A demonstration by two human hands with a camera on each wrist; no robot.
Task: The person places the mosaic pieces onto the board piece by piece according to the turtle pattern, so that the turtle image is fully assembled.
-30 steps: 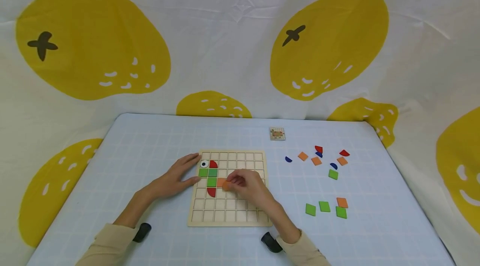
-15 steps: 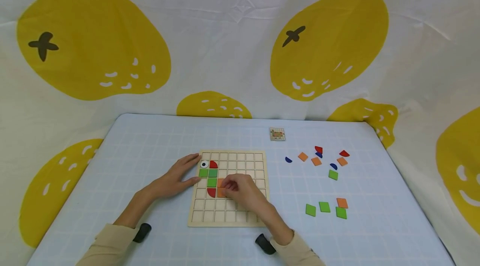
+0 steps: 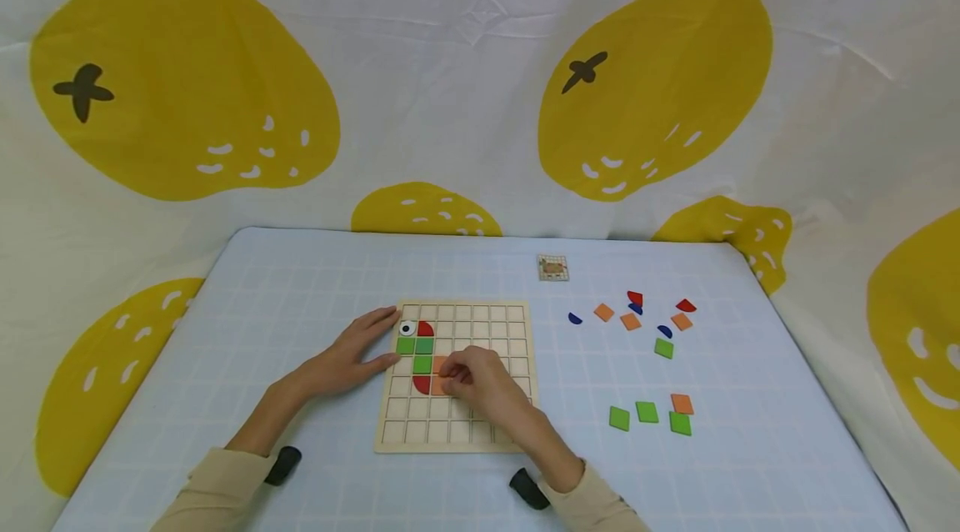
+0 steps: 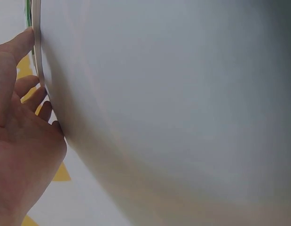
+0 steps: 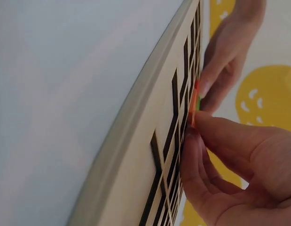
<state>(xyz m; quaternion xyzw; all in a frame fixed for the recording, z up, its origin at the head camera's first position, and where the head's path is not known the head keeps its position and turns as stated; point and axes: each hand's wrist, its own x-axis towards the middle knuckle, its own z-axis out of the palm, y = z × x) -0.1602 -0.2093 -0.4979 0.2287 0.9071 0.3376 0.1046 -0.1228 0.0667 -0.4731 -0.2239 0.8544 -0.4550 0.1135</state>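
Fingers (image 5: 218,129) of the right hand (image 3: 483,379) are curled and drawn together at the tips, with the near orange tile (image 3: 438,385) pinched between them; those of the left hand (image 3: 342,363) are laid out straight, thumb apart, against the left edge of the board (image 3: 480,330). By the desk (image 3: 322,273) everything is carried, with loose pieces kept to the right, presumably so that they can be reached by the right hand. The board is placed left of the desk's middle and is apparently steadied by the left hand. Its sides are run left to right and near to far; as they look nearly equal, no long axis can be named. At the far right, the picture card (image 3: 552,268) is laid flat, probably where it can be seen past the hands.

The near orange tile is lodged in the board's left half, just nearer than the far orange tile (image 3: 440,364) and right of the near red quarter-disc (image 3: 422,384). Being square, it is given no long axis; its visible edges are aligned with the grid. The quarter-disc's curve is turned near and left. Among the smallest pieces, the leftmost blue half-disc (image 3: 575,318) is slanted, its long axis running from far left to near right.
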